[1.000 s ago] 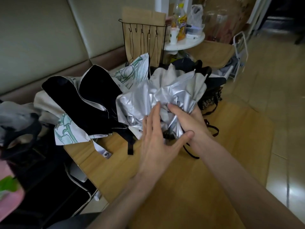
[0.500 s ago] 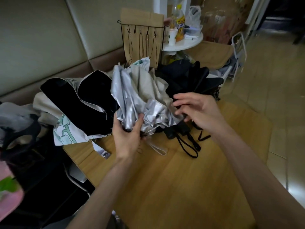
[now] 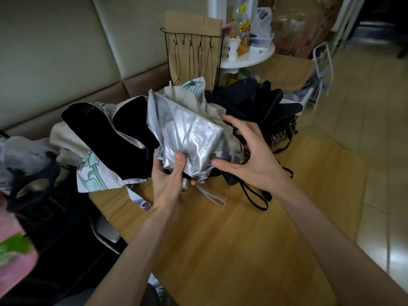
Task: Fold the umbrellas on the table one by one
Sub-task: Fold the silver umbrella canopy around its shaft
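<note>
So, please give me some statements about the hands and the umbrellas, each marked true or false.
1. The left hand grips the silver umbrella near its lower end. True.
2. The right hand also grips it. False: it is open beside the umbrella, holding nothing.
3. A yellow-labelled bottle stands on the round white table. True.
4. The silver umbrella lies on the floor. False: it is held above the wooden table.

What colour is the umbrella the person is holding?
Shiny silver; the left hand grips the umbrella. Head view shows it best.
</note>
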{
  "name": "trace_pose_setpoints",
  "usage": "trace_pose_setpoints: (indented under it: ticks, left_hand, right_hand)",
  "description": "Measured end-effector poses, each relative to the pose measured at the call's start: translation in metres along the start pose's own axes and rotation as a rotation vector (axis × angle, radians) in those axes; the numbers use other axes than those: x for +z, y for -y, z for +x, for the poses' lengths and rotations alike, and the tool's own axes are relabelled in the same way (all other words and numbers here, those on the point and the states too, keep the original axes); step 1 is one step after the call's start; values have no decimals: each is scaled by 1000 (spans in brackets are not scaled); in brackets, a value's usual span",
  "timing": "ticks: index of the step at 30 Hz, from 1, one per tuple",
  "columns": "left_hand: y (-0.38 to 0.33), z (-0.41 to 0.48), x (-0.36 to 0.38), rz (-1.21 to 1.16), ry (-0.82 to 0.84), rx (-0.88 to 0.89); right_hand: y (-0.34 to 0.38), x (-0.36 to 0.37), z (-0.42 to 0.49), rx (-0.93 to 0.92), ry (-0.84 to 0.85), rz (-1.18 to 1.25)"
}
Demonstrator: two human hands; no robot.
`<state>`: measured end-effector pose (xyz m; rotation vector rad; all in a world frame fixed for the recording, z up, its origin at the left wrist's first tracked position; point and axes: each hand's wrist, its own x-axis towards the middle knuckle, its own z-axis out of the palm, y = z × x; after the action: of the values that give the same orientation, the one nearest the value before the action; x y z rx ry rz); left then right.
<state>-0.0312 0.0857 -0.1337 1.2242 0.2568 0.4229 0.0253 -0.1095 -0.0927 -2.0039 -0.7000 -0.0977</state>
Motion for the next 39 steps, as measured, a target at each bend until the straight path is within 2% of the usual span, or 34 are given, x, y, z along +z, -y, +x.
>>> trace_pose_setpoints:
  ticks: [3,5,11,15,17,20,22,27,32,33,36,39]
  left_hand:
    - [0,-1,3,-35,-10,-30]
    - [0,0,3,-48,-35,-57]
    - [-6,0,6,0,-39,-40]
    - [-6,0,7,5,-44,-55]
    - [-6,-1,7,2,-47,-67]
    - [-7,-1,7,5,-39,-57]
    - [-7,0,6,8,-38,-48]
    - [-5,-2,12,80,-23,12]
    - [-4,-5,15,195,3,67]
    - [-4,-7,15,227,9,76]
    - [-1,-9,15,363,63,145]
    - [4,-11,13,429,129,139]
  right_hand:
    - [-5,4,6,-89,-189,-134]
    - [-6,-2,12,-87,-261,-142]
    - [20,-31,15,52,-237,446]
    - [26,-30,13,66,-143,690]
    - [25,-31,13,95,-138,619]
    - [22,-33,13,142,-145,301]
    - [18,-31,10,150,-99,188]
    - [12,-11,9,72,5,-75]
    - [24,-8,24,-38,-192,25]
    - [30,-11,26,-73,-187,58]
    - [50,-9,30,-153,14,227]
    - [58,1,33,-213,132,194]
